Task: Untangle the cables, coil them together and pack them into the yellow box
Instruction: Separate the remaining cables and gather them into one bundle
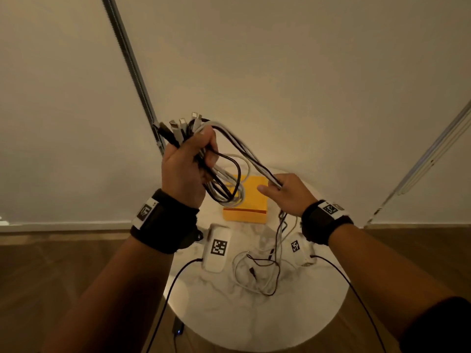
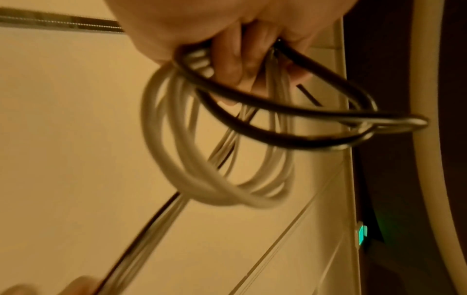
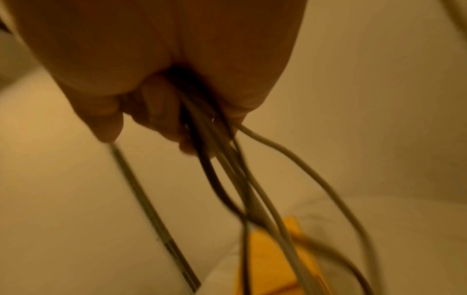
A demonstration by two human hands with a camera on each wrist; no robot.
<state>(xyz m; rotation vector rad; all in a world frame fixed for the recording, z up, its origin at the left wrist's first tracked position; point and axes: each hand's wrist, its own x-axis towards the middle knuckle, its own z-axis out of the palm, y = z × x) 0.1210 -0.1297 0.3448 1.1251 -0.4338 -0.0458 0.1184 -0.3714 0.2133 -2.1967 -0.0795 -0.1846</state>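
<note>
Left hand (image 1: pixel 187 169) grips coiled cables (image 1: pixel 224 184) — no writing legible.

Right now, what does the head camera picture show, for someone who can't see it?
The left hand grips a coil of black and white cables, while the right hand pinches their trailing strands above a yellow box on a round table.

- My left hand (image 1: pixel 187 164) is raised, fingers curled tight round the cables (image 1: pixel 224 184) — wrist banded.
- My right hand (image 1: pixel 286 193) sits lower, pinching the strands — forefinger pointing left.
</note>
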